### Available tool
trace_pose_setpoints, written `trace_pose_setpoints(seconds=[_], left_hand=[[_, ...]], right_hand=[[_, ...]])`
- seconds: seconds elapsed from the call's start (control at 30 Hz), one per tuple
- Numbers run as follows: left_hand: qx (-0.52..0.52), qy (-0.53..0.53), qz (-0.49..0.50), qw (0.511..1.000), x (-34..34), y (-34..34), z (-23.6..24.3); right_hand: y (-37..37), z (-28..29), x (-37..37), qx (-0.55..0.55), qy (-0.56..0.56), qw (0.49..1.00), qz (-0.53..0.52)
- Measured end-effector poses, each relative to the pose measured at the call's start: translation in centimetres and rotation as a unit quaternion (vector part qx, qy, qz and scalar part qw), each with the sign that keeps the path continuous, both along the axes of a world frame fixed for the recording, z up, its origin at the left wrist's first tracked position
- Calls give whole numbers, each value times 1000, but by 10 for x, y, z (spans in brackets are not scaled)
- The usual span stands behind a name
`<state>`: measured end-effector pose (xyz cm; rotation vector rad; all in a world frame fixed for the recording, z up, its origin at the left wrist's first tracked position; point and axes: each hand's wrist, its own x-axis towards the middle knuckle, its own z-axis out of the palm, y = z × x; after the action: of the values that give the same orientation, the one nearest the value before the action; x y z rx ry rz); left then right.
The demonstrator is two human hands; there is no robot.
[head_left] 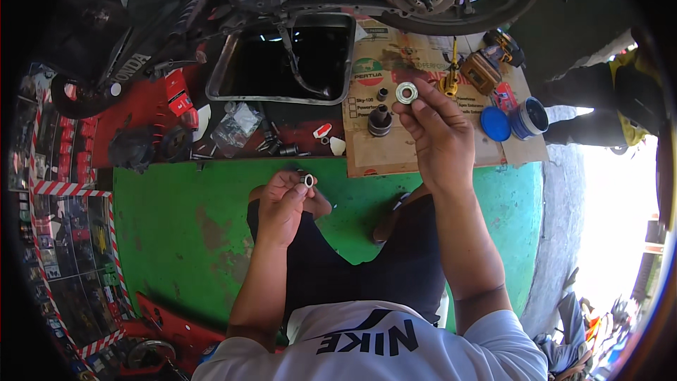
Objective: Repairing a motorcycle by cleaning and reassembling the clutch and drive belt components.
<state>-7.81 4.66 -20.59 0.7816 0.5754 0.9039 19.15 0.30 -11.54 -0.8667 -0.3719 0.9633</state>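
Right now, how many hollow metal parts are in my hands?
2: a thick metal ring in your right hand, and a small metal sleeve in your left hand; others may be hidden.

Red platform (pixel 146 111) | tray (pixel 275 101) | plastic bag (pixel 238 125) | cardboard (pixel 384 159): sockets (pixel 380 124), blue lid (pixel 495 124), tub (pixel 529 118)

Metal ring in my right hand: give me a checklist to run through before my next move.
1. Ring gripped in the right hand: ok, held between the fingers.
2. Short tube gripped in the left hand: ok.
3. Ring and tube apart: ok, they are not touching.
4. Blue lid on the jar: not ok, it lies beside it.
5. Ring free of grit: cannot tell, too small.
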Motion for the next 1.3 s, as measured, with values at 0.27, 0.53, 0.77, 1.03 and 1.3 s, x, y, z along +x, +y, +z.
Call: trace_pose_setpoints(seconds=[0.27,0.53,0.77,1.03,1.3], left_hand=[[0,5,27,1000,-2,-1,4],[-5,-13,73,997,-24,20,6],[-2,-17,95,995,-50,36,-9],[2,-83,105,991,-46,56,7],[96,-40,140,985,-3,108,37]], right_hand=[[1,-2,-6,-2,5,1000,14],[-14,-35,7,-137,-134,981,23],[-31,-101,23,-297,-262,917,49],[-31,-135,41,-276,-627,728,13],[-26,-142,40,-261,-666,699,-8]])
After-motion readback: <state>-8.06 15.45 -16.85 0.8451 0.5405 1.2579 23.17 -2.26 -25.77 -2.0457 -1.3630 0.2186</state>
